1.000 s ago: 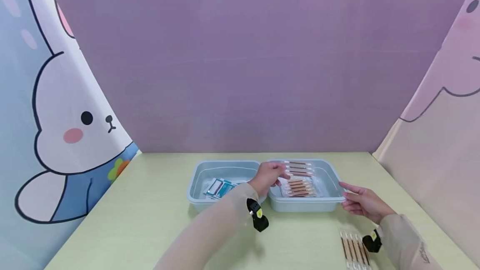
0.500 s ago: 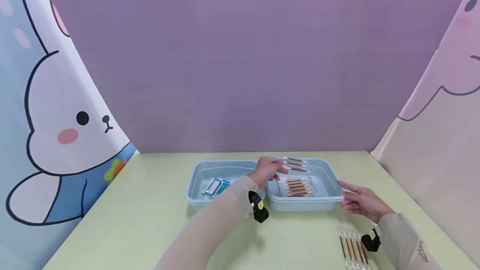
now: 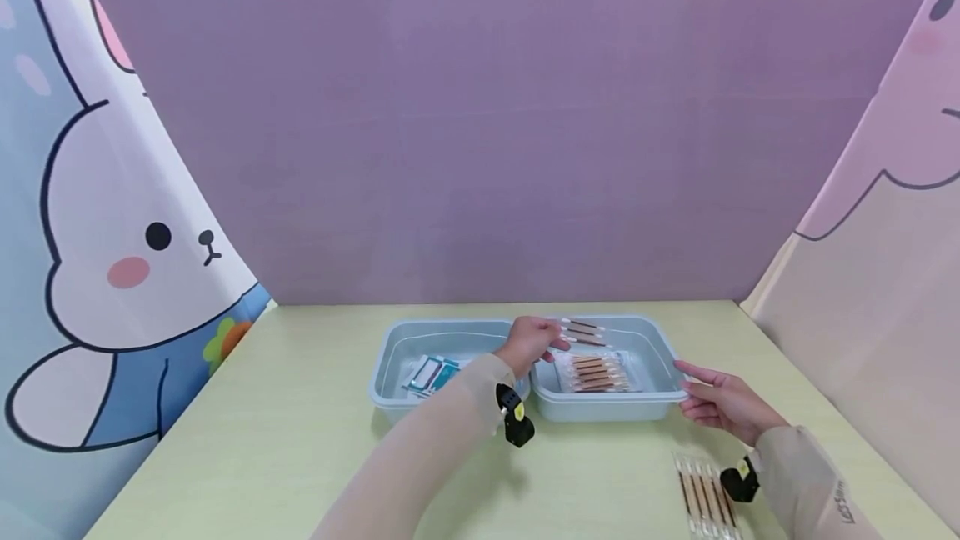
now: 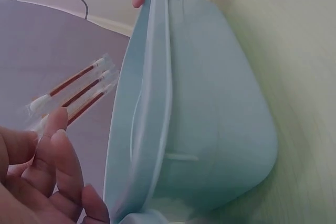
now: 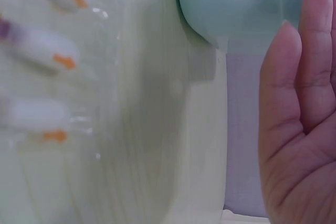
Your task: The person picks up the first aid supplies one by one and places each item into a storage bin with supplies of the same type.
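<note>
In the head view my left hand (image 3: 531, 342) is over the shared side of two basins, pinching a strip of iodine cotton swabs (image 3: 582, 332) by one end. The left wrist view shows its white tips and brown tubes in clear wrap, the strip (image 4: 79, 90) raised above the rim. More wrapped swabs (image 3: 596, 373) lie inside the right basin (image 3: 609, 409). My right hand (image 3: 727, 402) grips that basin's right rim, one digit over the edge and the others below. A further swab pack (image 3: 707, 494) lies on the table by my right wrist.
A matching left basin (image 3: 390, 382) contains blue-and-white packets (image 3: 433, 375) and stands against the right basin. The pale yellow table (image 3: 300, 407) ends at a purple backdrop (image 3: 480, 148). Cartoon-printed panels stand at both sides.
My left hand has risen slightly and shifted left with the swab strip, uncovering more of the pack in the right basin. The right hand keeps its place on the rim.
</note>
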A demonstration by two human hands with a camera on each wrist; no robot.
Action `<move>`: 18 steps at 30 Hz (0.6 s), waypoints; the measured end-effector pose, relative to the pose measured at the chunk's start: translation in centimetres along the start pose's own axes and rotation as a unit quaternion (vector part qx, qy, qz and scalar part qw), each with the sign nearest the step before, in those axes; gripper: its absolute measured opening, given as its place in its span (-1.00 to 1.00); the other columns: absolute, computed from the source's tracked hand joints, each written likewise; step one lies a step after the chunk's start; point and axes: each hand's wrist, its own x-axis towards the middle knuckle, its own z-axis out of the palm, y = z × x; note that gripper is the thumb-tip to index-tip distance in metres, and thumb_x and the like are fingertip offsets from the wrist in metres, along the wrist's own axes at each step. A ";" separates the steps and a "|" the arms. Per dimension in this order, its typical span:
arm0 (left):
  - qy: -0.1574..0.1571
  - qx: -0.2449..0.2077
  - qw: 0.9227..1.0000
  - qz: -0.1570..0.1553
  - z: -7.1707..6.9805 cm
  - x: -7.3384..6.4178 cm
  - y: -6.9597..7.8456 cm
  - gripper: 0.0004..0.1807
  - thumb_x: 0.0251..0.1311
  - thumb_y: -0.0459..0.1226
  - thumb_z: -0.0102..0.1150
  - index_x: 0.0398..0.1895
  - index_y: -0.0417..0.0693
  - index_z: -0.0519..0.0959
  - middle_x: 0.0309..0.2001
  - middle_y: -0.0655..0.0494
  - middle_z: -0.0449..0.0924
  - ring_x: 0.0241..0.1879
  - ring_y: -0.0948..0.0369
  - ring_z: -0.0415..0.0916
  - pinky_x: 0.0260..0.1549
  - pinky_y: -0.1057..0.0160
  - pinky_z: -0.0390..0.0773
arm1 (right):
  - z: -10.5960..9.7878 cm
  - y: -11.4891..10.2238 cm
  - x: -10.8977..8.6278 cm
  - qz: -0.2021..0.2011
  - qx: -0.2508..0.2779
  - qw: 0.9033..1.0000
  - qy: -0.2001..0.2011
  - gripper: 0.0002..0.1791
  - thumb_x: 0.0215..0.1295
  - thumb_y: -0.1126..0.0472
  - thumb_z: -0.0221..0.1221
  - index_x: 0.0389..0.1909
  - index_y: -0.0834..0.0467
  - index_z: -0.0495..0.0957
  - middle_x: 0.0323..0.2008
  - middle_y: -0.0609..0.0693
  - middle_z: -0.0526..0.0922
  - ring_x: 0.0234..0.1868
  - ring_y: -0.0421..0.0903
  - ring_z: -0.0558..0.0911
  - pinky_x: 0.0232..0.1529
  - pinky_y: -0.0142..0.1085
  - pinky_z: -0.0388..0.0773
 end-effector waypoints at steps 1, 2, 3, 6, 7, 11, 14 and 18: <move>0.002 0.005 1.000 0.002 0.1 0.0 0.0 -0.72 0.39 -0.33 0.05 0.04 -0.30 0.60 -0.30 -0.11 0.73 -0.67 0.28 0.35 -0.39 0.28 0.51 | 0.0 0.0 0.0 0.000 0.000 1.000 0.000 -0.60 0.45 0.21 0.07 -0.18 -0.48 0.60 -0.46 -0.05 0.73 -0.43 -0.24 0.70 -0.29 -0.35 0.62; 0.004 0.008 1.000 0.003 0.2 0.0 -0.1 -0.72 0.39 -0.33 0.05 0.03 -0.30 0.61 -0.31 -0.11 0.73 -0.63 0.26 0.39 -0.37 0.26 0.51 | 0.0 0.0 0.0 -0.001 0.000 1.000 0.001 -0.61 0.45 0.21 0.07 -0.17 -0.48 0.60 -0.46 -0.05 0.73 -0.43 -0.24 0.70 -0.29 -0.35 0.62; 0.006 0.014 1.000 0.005 0.2 0.0 -0.1 -0.73 0.39 -0.33 0.06 0.02 -0.29 0.61 -0.32 -0.10 0.73 -0.59 0.22 0.42 -0.35 0.24 0.51 | 0.0 0.0 -0.1 -0.001 0.001 1.000 0.002 -0.61 0.45 0.20 0.07 -0.17 -0.48 0.60 -0.46 -0.05 0.73 -0.43 -0.24 0.70 -0.28 -0.35 0.62; 0.007 0.031 0.999 0.008 0.5 0.0 -0.1 -0.73 0.38 -0.32 0.06 0.01 -0.29 0.62 -0.33 -0.09 0.73 -0.45 0.13 0.52 -0.38 0.28 0.48 | 0.0 -0.1 -0.2 -0.001 0.002 1.000 0.004 -0.60 0.45 0.21 0.07 -0.17 -0.48 0.61 -0.46 -0.05 0.73 -0.43 -0.24 0.70 -0.28 -0.35 0.62; 0.006 0.037 0.999 0.010 0.6 0.0 -0.1 -0.73 0.39 -0.32 0.06 0.02 -0.28 0.62 -0.33 -0.08 0.74 -0.43 0.14 0.53 -0.41 0.32 0.46 | -0.1 -0.1 -0.2 -0.001 0.002 1.000 0.005 -0.60 0.45 0.21 0.07 -0.17 -0.49 0.61 -0.46 -0.06 0.73 -0.43 -0.24 0.70 -0.29 -0.36 0.62; 0.003 0.041 0.999 -0.005 0.9 0.1 0.0 -0.75 0.38 -0.32 0.06 -0.02 -0.26 0.63 -0.37 -0.07 0.73 -0.62 0.21 0.39 -0.64 0.40 0.27 | -0.1 -0.2 -0.3 -0.002 -0.005 1.000 0.007 -0.60 0.45 0.20 0.07 -0.17 -0.50 0.61 -0.46 -0.06 0.73 -0.43 -0.25 0.69 -0.30 -0.37 0.61; 0.000 0.035 0.999 -0.027 0.9 0.2 0.0 -0.80 0.37 -0.34 0.06 -0.10 -0.24 0.64 -0.41 -0.03 0.73 -0.70 0.29 0.24 -0.72 0.41 0.18 | 0.0 -0.2 -0.2 -0.002 -0.012 1.000 0.007 -0.61 0.45 0.18 0.07 -0.17 -0.50 0.60 -0.46 -0.08 0.73 -0.43 -0.25 0.69 -0.33 -0.40 0.59; -0.003 0.034 0.999 -0.042 0.9 0.4 -0.3 -0.83 0.36 -0.36 0.06 -0.17 -0.24 0.63 -0.44 0.00 0.71 -0.72 0.30 0.23 -0.73 0.42 0.19 | 0.1 -0.1 0.0 0.005 -0.015 1.000 0.012 -0.62 0.45 0.17 0.08 -0.18 -0.51 0.60 -0.46 -0.07 0.73 -0.43 -0.25 0.69 -0.36 -0.41 0.57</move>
